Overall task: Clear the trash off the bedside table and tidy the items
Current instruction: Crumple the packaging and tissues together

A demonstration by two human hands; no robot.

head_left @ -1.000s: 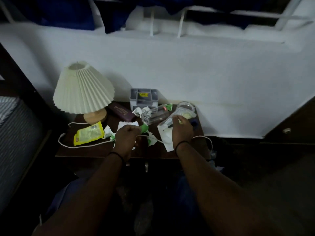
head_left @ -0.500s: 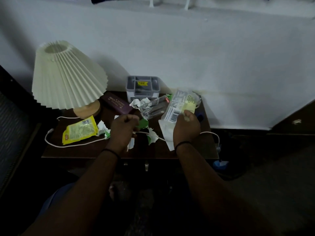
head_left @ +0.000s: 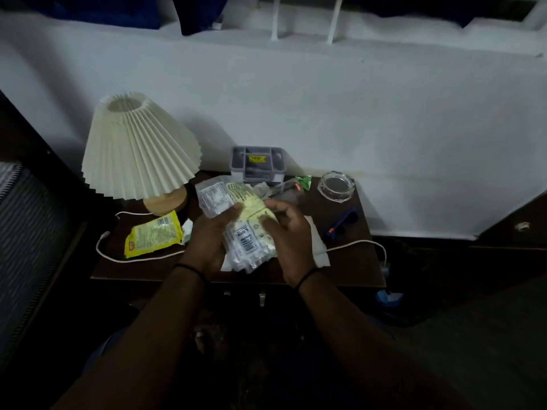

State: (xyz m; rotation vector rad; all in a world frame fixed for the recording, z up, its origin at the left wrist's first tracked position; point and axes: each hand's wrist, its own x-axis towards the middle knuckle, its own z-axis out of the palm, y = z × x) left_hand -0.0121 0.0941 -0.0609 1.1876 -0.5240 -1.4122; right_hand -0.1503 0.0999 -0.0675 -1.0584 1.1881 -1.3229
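Over the middle of the dark bedside table, both hands hold a crumpled clear and pale-yellow plastic wrapper with a barcode. My left hand grips its left side and my right hand grips its right side, fingers curled on the plastic. A yellow snack packet lies flat at the table's left. A white tissue lies under my right hand. A small green scrap sits near the back. Other scraps are hidden behind the wrapper.
A pleated cream lamp stands at back left, its white cable looping along the front. A grey organiser box sits against the wall, a glass ashtray at back right, blue sunglasses beside it.
My right hand has lifted the wrapper off the ashtray toward the middle. My left hand let go of the green scrap and joined it on the wrapper. The camera moved closer.
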